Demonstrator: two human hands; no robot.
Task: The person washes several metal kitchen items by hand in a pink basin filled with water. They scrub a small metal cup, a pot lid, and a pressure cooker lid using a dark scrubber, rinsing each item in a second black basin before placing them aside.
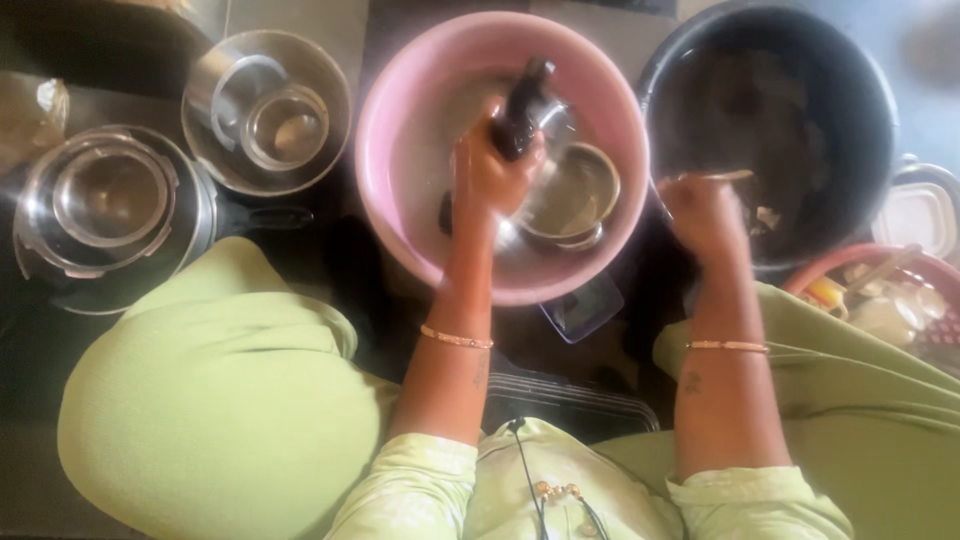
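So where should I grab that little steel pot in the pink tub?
Probably by its rim. The small steel pot lies tilted in the pink tub, mouth up toward the camera, so its near edge is open from above. The left hand holds a dark handle beside it; come from the right.

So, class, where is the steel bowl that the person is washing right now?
In the head view, the steel bowl sits inside the pink basin at top centre, just right of the left hand, which grips a dark bottle.
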